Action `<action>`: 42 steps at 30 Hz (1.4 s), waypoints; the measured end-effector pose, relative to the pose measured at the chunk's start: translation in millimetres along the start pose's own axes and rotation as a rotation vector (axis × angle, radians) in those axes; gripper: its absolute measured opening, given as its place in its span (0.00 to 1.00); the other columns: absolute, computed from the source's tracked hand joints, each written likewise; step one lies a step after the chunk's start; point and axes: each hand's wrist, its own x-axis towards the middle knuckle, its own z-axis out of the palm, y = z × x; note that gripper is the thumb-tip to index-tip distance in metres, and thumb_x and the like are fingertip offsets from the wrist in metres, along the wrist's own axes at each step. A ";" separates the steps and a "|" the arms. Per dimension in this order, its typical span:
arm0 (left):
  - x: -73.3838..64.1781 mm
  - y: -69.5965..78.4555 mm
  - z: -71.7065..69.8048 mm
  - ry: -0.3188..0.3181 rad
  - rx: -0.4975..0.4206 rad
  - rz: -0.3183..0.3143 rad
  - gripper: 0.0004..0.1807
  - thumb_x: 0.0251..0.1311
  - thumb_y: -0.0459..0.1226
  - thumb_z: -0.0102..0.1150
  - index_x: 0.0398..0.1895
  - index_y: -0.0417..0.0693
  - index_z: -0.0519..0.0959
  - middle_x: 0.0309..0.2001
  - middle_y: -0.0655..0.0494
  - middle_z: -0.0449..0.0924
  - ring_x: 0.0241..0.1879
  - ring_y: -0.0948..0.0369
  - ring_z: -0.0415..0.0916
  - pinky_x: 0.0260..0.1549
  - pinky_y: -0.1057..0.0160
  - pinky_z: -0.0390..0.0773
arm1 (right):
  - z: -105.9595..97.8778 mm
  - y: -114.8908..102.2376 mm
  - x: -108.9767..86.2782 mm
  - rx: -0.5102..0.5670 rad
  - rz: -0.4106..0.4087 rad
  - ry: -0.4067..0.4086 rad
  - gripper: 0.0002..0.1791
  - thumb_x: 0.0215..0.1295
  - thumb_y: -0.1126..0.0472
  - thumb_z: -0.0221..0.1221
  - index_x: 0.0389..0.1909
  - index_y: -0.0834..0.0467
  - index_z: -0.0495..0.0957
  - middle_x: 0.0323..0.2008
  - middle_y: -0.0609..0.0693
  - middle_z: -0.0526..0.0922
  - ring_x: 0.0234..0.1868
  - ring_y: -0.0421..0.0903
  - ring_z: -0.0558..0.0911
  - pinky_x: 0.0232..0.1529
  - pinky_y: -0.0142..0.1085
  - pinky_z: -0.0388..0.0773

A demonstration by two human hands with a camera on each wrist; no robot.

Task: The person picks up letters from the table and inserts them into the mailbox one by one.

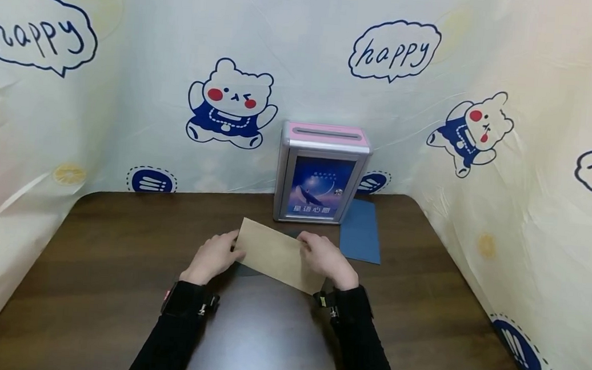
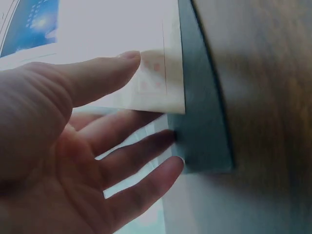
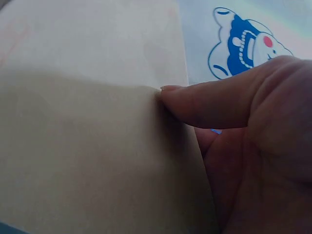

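A tan paper envelope [image 1: 272, 257] is held tilted above the table between both hands. My left hand [image 1: 213, 256] pinches its left end, thumb on top and a finger beneath; in the left wrist view the other fingers [image 2: 146, 190] spread below. Faint red print shows near that end of the envelope [image 2: 161, 39]. My right hand [image 1: 324, 258] pinches the upper right edge, its thumb [image 3: 209, 102] lying on the paper in the right wrist view. Under the envelope lies a dark blue-grey flat sheet [image 2: 204, 131], mostly covered in the head view.
Behind the hands stands a silver box [image 1: 322, 175] with a pink slotted top and a blue front panel with a lock. A blue flat sheet [image 1: 362, 232] lies at its right. A printed cloth [image 1: 143, 82] hangs around the brown table [image 1: 115, 264].
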 end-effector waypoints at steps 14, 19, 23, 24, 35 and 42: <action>-8.5 25.7 -35.2 0.204 -0.225 0.278 0.10 0.65 0.35 0.58 0.47 0.50 0.82 0.39 0.58 0.83 0.36 0.64 0.78 0.36 0.61 0.78 | -21.1 -4.6 -8.4 0.095 -0.086 0.223 0.10 0.71 0.66 0.53 0.47 0.51 0.77 0.32 0.46 0.79 0.26 0.43 0.72 0.30 0.38 0.69; -18.2 54.2 -45.1 0.135 -0.263 0.472 0.13 0.60 0.31 0.62 0.46 0.51 0.84 0.43 0.61 0.83 0.42 0.66 0.80 0.40 0.65 0.80 | -31.7 -0.9 -12.6 0.152 -0.108 0.380 0.10 0.68 0.68 0.55 0.45 0.53 0.80 0.39 0.48 0.83 0.34 0.43 0.76 0.37 0.40 0.73; -27.9 77.7 -48.5 0.096 -0.244 0.609 0.15 0.56 0.27 0.64 0.45 0.50 0.85 0.44 0.62 0.83 0.44 0.65 0.79 0.42 0.65 0.79 | -39.0 0.6 -14.3 0.202 -0.166 0.522 0.10 0.67 0.71 0.55 0.39 0.55 0.82 0.45 0.49 0.83 0.51 0.48 0.77 0.49 0.45 0.74; -30.8 83.3 -48.9 0.092 -0.230 0.639 0.15 0.55 0.27 0.65 0.45 0.50 0.85 0.44 0.61 0.83 0.45 0.65 0.80 0.42 0.66 0.80 | -40.2 0.8 -14.5 0.209 -0.183 0.554 0.11 0.66 0.72 0.54 0.38 0.56 0.82 0.47 0.49 0.82 0.56 0.49 0.75 0.48 0.45 0.74; -57.8 125.3 -44.3 0.163 0.043 0.825 0.16 0.52 0.30 0.69 0.46 0.48 0.85 0.46 0.58 0.83 0.45 0.62 0.79 0.43 0.67 0.79 | -51.0 -1.7 -17.4 0.286 -0.373 0.834 0.06 0.61 0.72 0.61 0.34 0.58 0.82 0.54 0.53 0.80 0.66 0.52 0.66 0.59 0.50 0.68; -69.3 148.2 -47.4 0.205 0.177 0.855 0.20 0.47 0.33 0.73 0.47 0.48 0.84 0.47 0.56 0.82 0.46 0.61 0.79 0.46 0.65 0.78 | -65.7 -10.0 -22.2 0.323 -0.529 0.917 0.07 0.54 0.75 0.65 0.33 0.64 0.81 0.51 0.60 0.81 0.63 0.60 0.69 0.62 0.50 0.63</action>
